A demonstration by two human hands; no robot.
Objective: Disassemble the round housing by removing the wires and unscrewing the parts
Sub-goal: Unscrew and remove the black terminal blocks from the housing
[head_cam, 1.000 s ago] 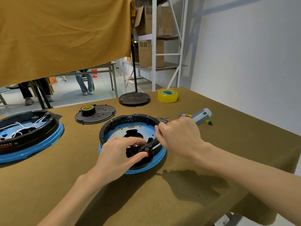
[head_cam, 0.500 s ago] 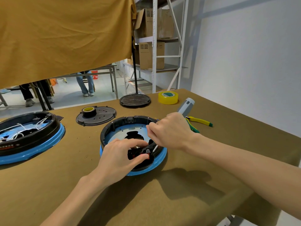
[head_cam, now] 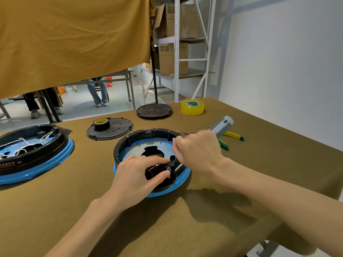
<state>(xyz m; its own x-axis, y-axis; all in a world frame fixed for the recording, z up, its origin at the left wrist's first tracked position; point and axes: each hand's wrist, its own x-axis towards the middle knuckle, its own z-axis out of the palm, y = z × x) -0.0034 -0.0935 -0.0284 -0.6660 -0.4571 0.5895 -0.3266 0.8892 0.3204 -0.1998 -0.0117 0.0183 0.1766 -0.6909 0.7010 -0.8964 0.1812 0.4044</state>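
At frame centre on the tabletop (head_cam: 241, 182), the round housing (head_cam: 130, 143) is lying; the left hand (head_cam: 137, 175) is pinching its black part (head_cam: 157, 170), the right hand (head_cam: 198, 151) is gripping a screwdriver (head_cam: 221, 126).

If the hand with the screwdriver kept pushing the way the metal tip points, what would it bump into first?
Most likely the small black part at the near rim of the round housing. The right hand aims the screwdriver down at it, where the left hand holds it. Whether the tip already touches is unclear.
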